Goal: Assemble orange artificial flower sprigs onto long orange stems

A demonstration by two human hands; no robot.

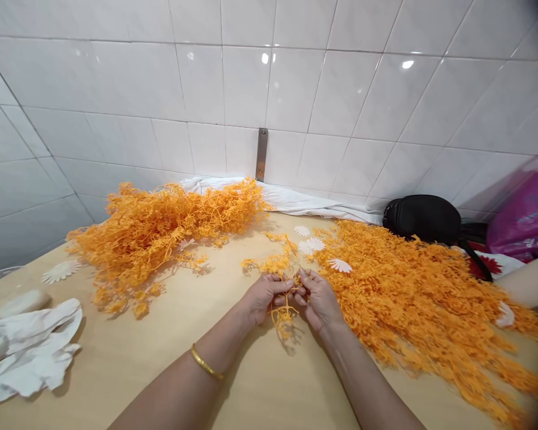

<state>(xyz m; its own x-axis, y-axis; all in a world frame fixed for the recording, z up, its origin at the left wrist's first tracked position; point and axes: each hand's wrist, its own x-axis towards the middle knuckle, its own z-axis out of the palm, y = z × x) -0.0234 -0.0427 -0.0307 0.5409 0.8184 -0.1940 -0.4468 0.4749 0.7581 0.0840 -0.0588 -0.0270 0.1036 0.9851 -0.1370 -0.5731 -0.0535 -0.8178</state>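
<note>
My left hand [263, 298] and my right hand [318, 300] meet above the table, both pinching a small sprig of orange branching plastic foliage [283, 316]. Its strands hang below my fingers, and more of it reaches up past them. A large heap of the same foliage [161, 230] lies to the far left. Another broad mass [412, 292] spreads just right of my right hand. White daisy-shaped paper flowers [341, 266] lie at that mass's near edge. A gold bangle [207, 362] circles my left wrist.
The pale wooden tabletop [116, 376] meets a white tiled wall with a metal bracket [262, 154]. White cloth [27, 352] lies at the left. A black bag [424, 219], pink plastic bag [526, 212] and another person's forearm [531, 279] are at the right.
</note>
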